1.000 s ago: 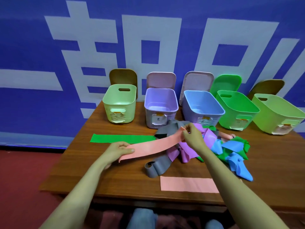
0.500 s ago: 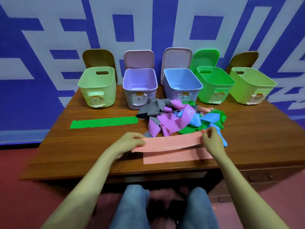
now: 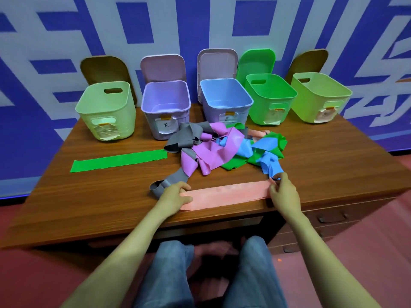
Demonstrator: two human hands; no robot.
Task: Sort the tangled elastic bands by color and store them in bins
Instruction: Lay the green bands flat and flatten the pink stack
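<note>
Both hands pinch pink band ends, fingers closed. Risk: band slides off desk edge at 6 o'clock.

The brown wooden surface lay bare at the right and across its near left corner. A tangled heap of grey, purple, blue and green elastic bands filled the middle, blocking straight reach to the lilac plastic bin and the blue plastic bin. A flat green elastic band crossed the left side
</note>
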